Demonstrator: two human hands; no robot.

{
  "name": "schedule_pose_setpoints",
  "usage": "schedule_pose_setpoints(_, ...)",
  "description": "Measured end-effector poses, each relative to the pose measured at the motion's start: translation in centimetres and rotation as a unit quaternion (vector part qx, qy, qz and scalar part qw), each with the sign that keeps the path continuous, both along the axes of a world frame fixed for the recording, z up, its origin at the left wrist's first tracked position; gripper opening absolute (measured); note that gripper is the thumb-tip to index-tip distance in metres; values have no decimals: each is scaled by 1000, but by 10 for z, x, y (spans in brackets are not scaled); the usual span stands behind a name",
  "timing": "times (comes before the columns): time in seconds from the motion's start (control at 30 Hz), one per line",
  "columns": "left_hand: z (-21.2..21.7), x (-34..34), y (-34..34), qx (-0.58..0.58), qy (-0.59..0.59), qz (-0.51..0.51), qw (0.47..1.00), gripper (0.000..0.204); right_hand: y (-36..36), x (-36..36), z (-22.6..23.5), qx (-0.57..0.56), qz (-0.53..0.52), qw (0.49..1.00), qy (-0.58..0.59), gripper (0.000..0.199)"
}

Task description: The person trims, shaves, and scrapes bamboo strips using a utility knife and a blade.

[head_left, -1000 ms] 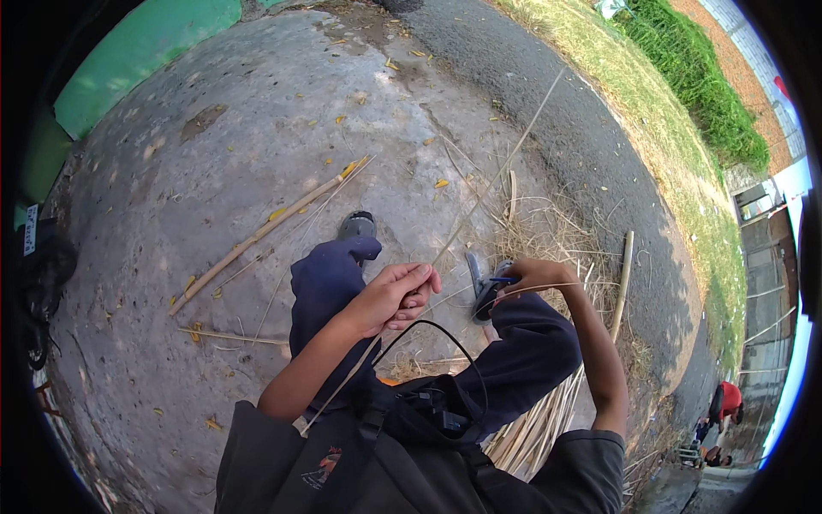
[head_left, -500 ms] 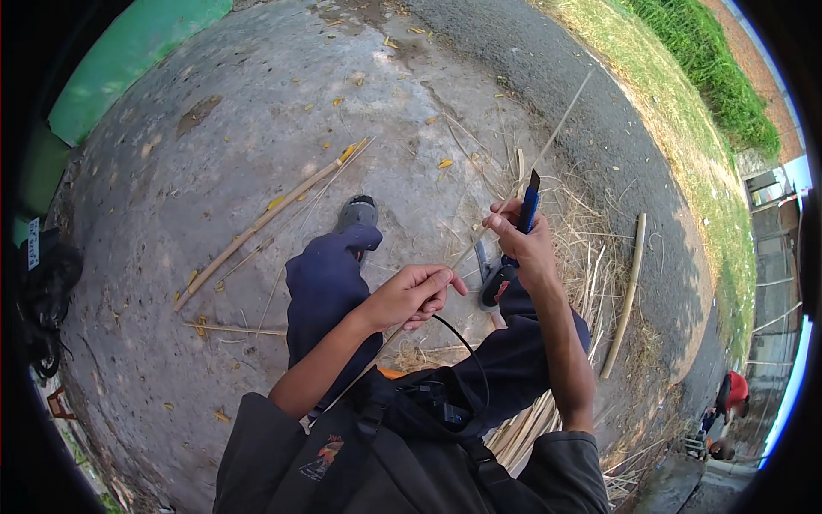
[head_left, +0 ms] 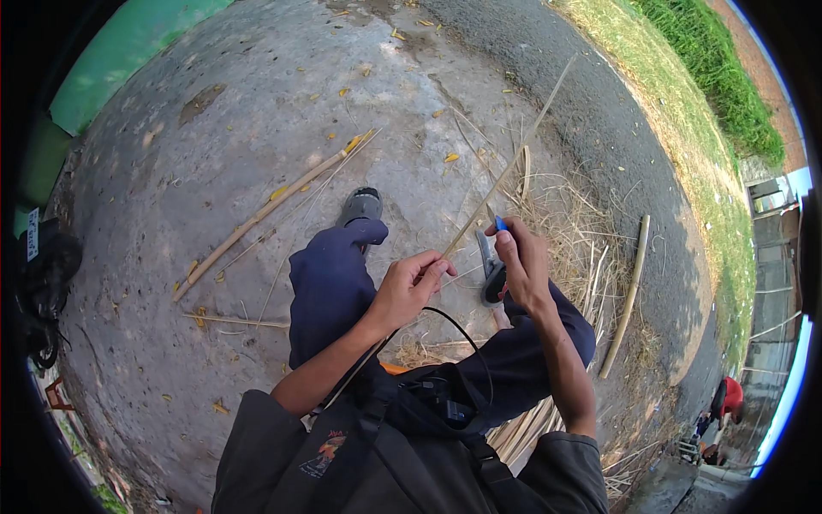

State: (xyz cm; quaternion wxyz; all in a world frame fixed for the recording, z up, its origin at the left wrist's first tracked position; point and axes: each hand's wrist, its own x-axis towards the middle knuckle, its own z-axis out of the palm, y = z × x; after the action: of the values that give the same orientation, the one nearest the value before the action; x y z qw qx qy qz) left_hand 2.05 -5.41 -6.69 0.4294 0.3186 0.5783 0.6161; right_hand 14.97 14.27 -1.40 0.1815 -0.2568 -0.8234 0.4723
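A long, thin bamboo strip (head_left: 509, 175) slants from my lap up toward the far right. My left hand (head_left: 409, 289) pinches it between thumb and fingers, above my left knee. Closed around a blue utility knife (head_left: 501, 224), my right hand (head_left: 524, 261) is farther along the strip, over my right foot. The knife's short blade points up and left, its tip at the strip's edge; whether it touches, I cannot tell. Most of the knife's handle is hidden inside the right hand.
A bamboo pole (head_left: 265, 214) with yellow leaves lies on the concrete at left. At right are a shorter bamboo piece (head_left: 626, 295) and scattered shavings (head_left: 572, 214). Split strips (head_left: 529, 431) lie beside my right thigh. A black bag (head_left: 50, 287) sits far left; a person in red (head_left: 730, 396) is far right.
My right hand has turned the knife from pointing upward to bring its blade to the strip, and its fingers have come off the strip. My left hand has shifted slightly nearer my lap.
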Motion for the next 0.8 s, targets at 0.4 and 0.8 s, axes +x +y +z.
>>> schedule_pose_setpoints(0.4,4,14,1,5,271,135,953,12,-38,-3,-20,208,88,971,-82,29)
schedule_pose_setpoints(0.8,8,28,-7,-14,309,124,943,8,-9,-3,-21,213,8,976,-43,33)
